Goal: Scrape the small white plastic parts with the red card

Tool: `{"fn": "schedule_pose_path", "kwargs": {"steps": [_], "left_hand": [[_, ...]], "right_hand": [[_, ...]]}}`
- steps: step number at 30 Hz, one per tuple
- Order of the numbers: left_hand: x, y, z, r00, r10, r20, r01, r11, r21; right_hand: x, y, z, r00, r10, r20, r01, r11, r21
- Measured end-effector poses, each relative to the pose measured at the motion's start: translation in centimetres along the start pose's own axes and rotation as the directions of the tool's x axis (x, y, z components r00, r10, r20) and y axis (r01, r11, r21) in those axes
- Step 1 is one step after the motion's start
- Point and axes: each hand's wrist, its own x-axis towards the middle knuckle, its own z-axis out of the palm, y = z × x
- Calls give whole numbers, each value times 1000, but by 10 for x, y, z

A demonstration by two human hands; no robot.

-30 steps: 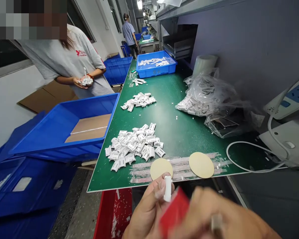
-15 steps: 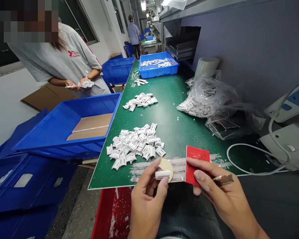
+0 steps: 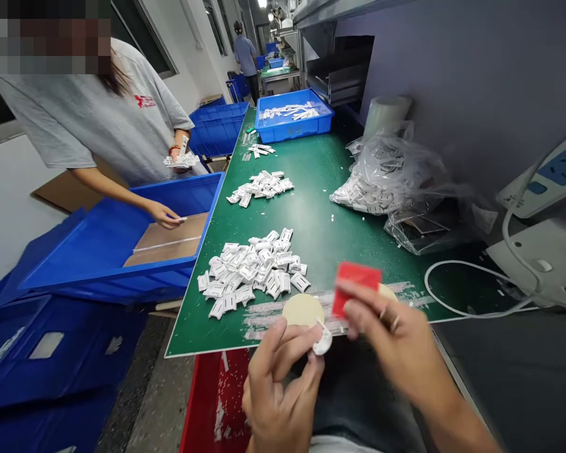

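The left hand (image 3: 283, 384) is raised at the near edge of the green counter (image 3: 330, 220), with its fingers curled. A small white moulded plastic part (image 3: 323, 341) is pinched between thumb and fingertips, so this grip is closed on it, and a thin tab is seen projecting from the part. The right hand (image 3: 391, 333) is lifted over the counter with the wrist angled, and a red square pad (image 3: 357, 288) is clamped against its fingers, so this grip is closed as well.

The white plastic part is held just in front of a smooth tan round disc (image 3: 303, 310), and the red square pad is just to the disc's right. A second disc (image 3: 387, 290) is partly hidden behind the right hand. Pale streaks of residue (image 3: 264, 319) are spread around the first disc.

Just beyond the first disc, a heap of white plastic parts (image 3: 249, 274) is piled on the counter. Farther beyond it lie a smaller heap (image 3: 260, 187) and a blue tray (image 3: 292, 116) of similar parts. To the disc's far right, a crumpled clear plastic bag (image 3: 382, 176) holds more parts.
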Motion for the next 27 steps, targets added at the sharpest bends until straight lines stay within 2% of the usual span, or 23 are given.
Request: {"fn": "schedule_pose_path", "kwargs": {"steps": [2,3,7,11,12,13,15,16,17,20,22,24,27], "left_hand": [[1,1,2,998,57,-20,-56,998,21],[2,2,2,997,76,-12,-76,997,31],[1,1,1,994,103,35,-103,994,18],[0,0,0,989,145,10,-146,989,28],[0,0,1,988,155,13,-155,988,19],[-1,1,1,988,157,14,-157,988,0],[-1,2,2,989,149,-6,-149,988,-44],[-1,3,2,990,141,-20,-142,988,-60],[0,4,1,991,132,-24,-133,989,-67],[5,4,-5,990,121,69,-117,991,-64],[10,1,-10,981,142,134,-133,989,-72],[15,-3,-15,959,228,169,-219,973,-70],[18,-7,-22,885,407,227,-409,912,-41]], "right_hand": [[-3,3,-4,984,8,-178,-13,1000,-28],[-6,3,-5,980,8,-199,-16,999,-37],[-23,-4,4,994,69,-89,-67,997,24],[-33,-18,14,975,95,-200,-74,991,112],[-34,-19,13,979,80,-186,-59,991,119],[-34,-20,11,991,60,-117,-47,992,116],[-30,-18,4,993,25,115,-34,996,78],[-28,-17,1,983,18,185,-25,999,37],[-25,-15,-2,985,8,174,-7,1000,-9],[-19,-12,-5,995,-65,-74,57,993,-104],[-17,-12,-5,997,-78,-8,76,991,-113],[-15,-12,-5,998,-37,45,42,993,-110],[-10,-9,-6,995,25,-98,-29,999,-40]]}}
